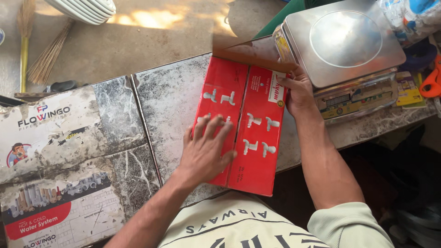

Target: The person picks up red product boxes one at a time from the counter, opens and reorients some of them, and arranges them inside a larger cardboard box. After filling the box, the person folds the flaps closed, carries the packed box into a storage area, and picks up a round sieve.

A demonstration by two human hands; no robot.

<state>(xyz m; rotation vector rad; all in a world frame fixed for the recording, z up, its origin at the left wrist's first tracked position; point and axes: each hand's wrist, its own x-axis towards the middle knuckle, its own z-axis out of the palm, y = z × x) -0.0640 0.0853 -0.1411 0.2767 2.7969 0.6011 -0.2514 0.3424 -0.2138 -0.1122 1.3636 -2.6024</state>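
At centre of the frame, red carton [243,128] with white tap pictures, lying flat on the marbled bench [170,101]. Left hand [206,149] spread open, palm down, pressing the carton's left half. Right hand [296,89] curled around the carton's upper right edge — fingers on the white label. Just right of that — steel weighing scale [344,41]. Orange scissors [432,80] at far right; brooms [39,41] on the floor, upper left.

red box [248,124] printed with white taps; grey-veined black marble counter [170,101]; silver scale [344,41].
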